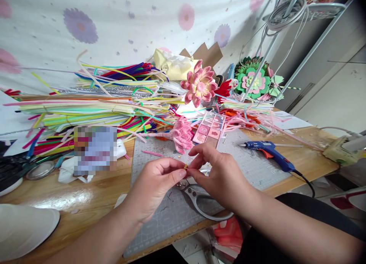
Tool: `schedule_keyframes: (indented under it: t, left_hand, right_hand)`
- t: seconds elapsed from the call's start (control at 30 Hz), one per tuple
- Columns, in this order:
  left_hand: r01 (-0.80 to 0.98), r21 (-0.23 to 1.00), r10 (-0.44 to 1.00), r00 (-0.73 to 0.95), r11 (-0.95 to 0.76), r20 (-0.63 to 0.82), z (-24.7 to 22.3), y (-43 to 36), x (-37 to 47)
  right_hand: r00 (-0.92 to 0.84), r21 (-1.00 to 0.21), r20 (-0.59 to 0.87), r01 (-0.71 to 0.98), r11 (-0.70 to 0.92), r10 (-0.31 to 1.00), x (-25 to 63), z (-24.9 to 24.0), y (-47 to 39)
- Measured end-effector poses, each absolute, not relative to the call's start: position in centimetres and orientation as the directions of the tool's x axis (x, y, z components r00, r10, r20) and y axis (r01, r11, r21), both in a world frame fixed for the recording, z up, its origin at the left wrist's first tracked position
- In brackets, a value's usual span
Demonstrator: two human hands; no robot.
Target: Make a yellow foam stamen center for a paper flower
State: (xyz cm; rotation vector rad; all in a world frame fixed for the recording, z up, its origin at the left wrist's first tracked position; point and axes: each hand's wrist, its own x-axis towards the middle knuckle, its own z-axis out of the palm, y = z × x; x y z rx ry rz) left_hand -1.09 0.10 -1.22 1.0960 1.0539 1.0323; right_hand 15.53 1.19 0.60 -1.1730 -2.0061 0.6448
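Yellow scrap (185,166), tiny: my left hand (161,174) pinches it above the grey-handled scissors (192,192) on the cutting mat (154,222). Right hand (219,174) fingertips meet it; can't tell if gripping. Best: light pinch, wrists steady, small finger movements.

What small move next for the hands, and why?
Probably a light twist of the tiny yellow piece: the left hand pinches it between thumb and finger, and the right hand's fingertips are right at it. The grey-handled metal scissors and blue plastic glue gun lie unheld.
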Motion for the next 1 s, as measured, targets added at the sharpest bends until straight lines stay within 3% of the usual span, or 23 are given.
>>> schedule_keyframes:
  t: [0.23,0.37,0.57,0.77,1.0]
  left_hand:
    - [-0.087,0.985,0.984,0.119,0.146,-0.135,-1.4,0.2,-1.2]
    - [-0.086,0.984,0.982,0.120,0.158,-0.148,-1.1,0.0,-1.2]
    - [-0.040,0.986,0.977,0.147,0.162,-0.155,-0.9,-0.2,-0.6]
    - [0.063,0.992,0.978,0.171,0.112,-0.121,-1.0,-0.4,-0.7]
    - [-0.020,0.984,0.965,0.203,0.175,-0.168,-0.8,-0.3,-0.8]
  right_hand:
    - [-0.398,-0.587,0.414,0.570,0.575,0.818,15.6,0.5,0.7]
    - [-0.387,-0.675,0.424,0.469,0.570,0.819,16.8,0.9,0.8]
    - [-0.433,-0.838,0.158,0.416,0.353,0.887,17.1,1.7,1.1]
    - [-0.419,-0.766,0.179,0.509,0.393,0.890,16.0,0.9,0.9]
    - [-0.426,-0.791,0.217,0.450,0.414,0.878,16.1,1.4,1.4]
